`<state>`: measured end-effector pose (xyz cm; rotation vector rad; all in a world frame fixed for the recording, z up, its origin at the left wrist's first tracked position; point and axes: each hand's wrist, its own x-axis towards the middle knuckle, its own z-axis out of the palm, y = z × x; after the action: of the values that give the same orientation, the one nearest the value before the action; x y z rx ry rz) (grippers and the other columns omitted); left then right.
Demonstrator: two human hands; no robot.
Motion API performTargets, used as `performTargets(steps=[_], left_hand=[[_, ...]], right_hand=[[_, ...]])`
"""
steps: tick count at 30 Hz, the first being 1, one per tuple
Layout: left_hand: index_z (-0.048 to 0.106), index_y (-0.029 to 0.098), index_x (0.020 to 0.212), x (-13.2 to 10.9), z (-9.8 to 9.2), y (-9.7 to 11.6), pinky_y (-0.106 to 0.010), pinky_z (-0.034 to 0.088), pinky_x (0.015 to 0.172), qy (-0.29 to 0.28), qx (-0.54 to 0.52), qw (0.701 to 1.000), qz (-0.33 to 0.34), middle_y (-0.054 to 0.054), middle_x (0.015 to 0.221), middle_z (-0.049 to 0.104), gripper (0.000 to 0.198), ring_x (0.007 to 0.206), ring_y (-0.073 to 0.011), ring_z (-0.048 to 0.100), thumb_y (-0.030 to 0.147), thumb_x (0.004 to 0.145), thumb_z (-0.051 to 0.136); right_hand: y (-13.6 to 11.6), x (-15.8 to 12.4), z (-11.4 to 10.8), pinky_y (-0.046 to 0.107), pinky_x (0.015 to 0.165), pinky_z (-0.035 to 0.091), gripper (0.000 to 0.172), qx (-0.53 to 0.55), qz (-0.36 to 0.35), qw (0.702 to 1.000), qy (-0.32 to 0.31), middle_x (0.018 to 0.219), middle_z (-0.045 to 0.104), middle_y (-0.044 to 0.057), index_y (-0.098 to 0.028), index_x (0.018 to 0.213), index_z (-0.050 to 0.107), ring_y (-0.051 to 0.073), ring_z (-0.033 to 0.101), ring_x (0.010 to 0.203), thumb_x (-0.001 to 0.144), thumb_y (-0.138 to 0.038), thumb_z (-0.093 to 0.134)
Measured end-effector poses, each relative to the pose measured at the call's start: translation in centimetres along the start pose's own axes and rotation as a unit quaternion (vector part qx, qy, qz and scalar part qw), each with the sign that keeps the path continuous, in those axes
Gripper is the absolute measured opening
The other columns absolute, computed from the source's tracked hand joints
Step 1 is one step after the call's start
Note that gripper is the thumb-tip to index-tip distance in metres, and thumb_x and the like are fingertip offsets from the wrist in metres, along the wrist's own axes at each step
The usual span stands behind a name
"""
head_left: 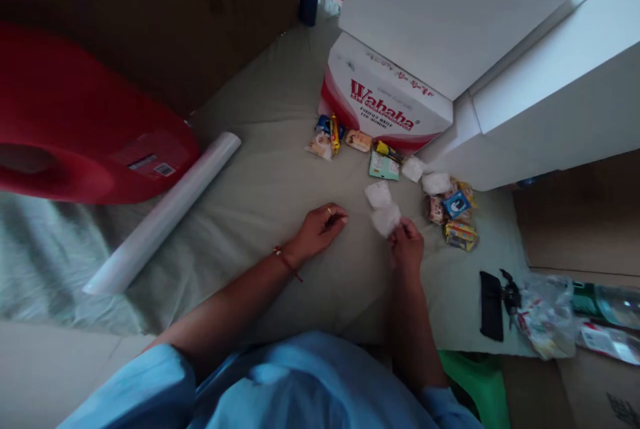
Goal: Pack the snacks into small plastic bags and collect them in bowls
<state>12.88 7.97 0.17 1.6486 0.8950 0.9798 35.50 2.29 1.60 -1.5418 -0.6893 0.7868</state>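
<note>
My right hand [407,245] pinches the edge of a small white packet [386,219] between thumb and fingers, just above the cloth. Touching or overlapping that packet at its far side is another white packet [378,195]. To the left, my left hand [323,229] rests on the cloth with its fingers curled together, and nothing shows in it. Beyond my hands are a green packet [384,166], a wrapped biscuit [359,141] and a yellow-wrapped snack [335,134]. Two more white packets, one [413,169] beside the other [436,183], lie near a pile of wrapped snacks [457,205].
A Wahaha carton [385,95] stands at the back, with white boxes to its right. On the left are a red jug [90,129] and a clear plastic roll [165,212]. A black case [491,306] and a plastic bag [547,315] lie at right.
</note>
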Motion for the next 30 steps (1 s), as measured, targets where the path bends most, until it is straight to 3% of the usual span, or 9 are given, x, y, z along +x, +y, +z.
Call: performTargets(steps=[4,6,9,14,19,23,27,30], left_hand=[[0.064,0.019,0.095,-0.6,0.8,1.0,-0.027,0.043,0.071,-0.061,-0.027,0.998,-0.001,-0.002,0.086,0.062,0.036,0.076,-0.015,0.054,0.051,0.083,0.075],[0.065,0.019,0.09,-0.7,1.2,1.0,-0.027,0.042,0.069,-0.077,-0.037,0.996,-0.022,-0.001,0.081,0.061,0.035,0.073,-0.0145,0.052,0.052,0.084,0.074],[0.062,0.018,0.085,-0.5,1.3,0.4,-0.025,0.04,0.067,-0.048,-0.126,0.988,-0.07,0.001,0.074,0.058,0.037,0.07,-0.0126,0.05,0.055,0.089,0.069],[0.059,0.018,0.079,0.3,0.7,-0.2,-0.025,0.041,0.067,0.044,-0.282,0.947,-0.146,0.003,0.07,0.057,0.041,0.067,-0.0105,0.052,0.053,0.08,0.08],[0.062,0.016,0.083,0.7,0.3,-0.1,-0.024,0.044,0.065,0.054,-0.407,0.895,-0.178,0.0,0.077,0.064,0.037,0.066,-0.0094,0.057,0.046,0.078,0.083],[0.062,0.016,0.08,0.7,0.4,0.0,-0.024,0.043,0.062,0.047,-0.387,0.902,-0.185,0.001,0.071,0.061,0.037,0.063,-0.0096,0.055,0.048,0.079,0.08],[0.06,0.018,0.072,0.6,0.8,0.3,-0.024,0.038,0.057,0.027,-0.335,0.927,-0.167,0.002,0.063,0.057,0.036,0.058,-0.0094,0.05,0.05,0.084,0.074],[0.058,0.018,0.07,0.5,0.4,0.6,-0.023,0.032,0.052,0.007,-0.344,0.923,-0.175,0.003,0.06,0.054,0.035,0.053,-0.0079,0.044,0.047,0.083,0.073]], right_hand=[[1.2,-4.8,3.5,0.023,0.053,0.035,0.024,0.007,0.041,0.996,-0.078,0.071,0.058,-0.003,-0.024,0.089,0.07,0.01,0.043,0.058,0.08,-0.045,0.077],[0.7,-5.1,4.1,0.023,0.053,0.036,0.025,0.018,0.054,0.991,-0.124,0.073,0.059,-0.002,-0.024,0.084,0.07,0.01,0.045,0.06,0.079,-0.047,0.079],[-0.6,-4.1,3.4,0.021,0.047,0.029,0.031,0.097,0.107,0.978,-0.149,0.065,0.05,-0.006,-0.024,0.08,0.065,0.008,0.036,0.053,0.074,-0.047,0.084],[-1.7,-2.9,1.7,0.019,0.046,0.03,0.038,0.204,0.132,0.962,-0.122,0.067,0.045,-0.007,-0.024,0.081,0.057,0.007,0.037,0.054,0.068,-0.04,0.09],[-0.6,-4.6,0.9,0.019,0.045,0.031,0.038,0.208,0.18,0.954,-0.114,0.073,0.057,-0.004,-0.023,0.083,0.059,0.007,0.04,0.054,0.067,-0.037,0.091],[-0.5,-5.9,-0.2,0.02,0.048,0.037,0.034,0.213,0.176,0.956,-0.1,0.075,0.06,-0.004,-0.024,0.085,0.061,0.009,0.049,0.059,0.071,-0.036,0.089],[-1.5,-5.9,-1.9,0.027,0.067,0.052,0.03,0.245,0.102,0.962,-0.057,0.082,0.065,-0.004,-0.028,0.088,0.063,0.013,0.063,0.076,0.073,-0.035,0.088],[-2.3,-5.5,-2.9,0.026,0.066,0.051,0.031,0.227,0.095,0.968,-0.044,0.082,0.066,-0.003,-0.027,0.086,0.065,0.013,0.063,0.077,0.071,-0.035,0.09]])
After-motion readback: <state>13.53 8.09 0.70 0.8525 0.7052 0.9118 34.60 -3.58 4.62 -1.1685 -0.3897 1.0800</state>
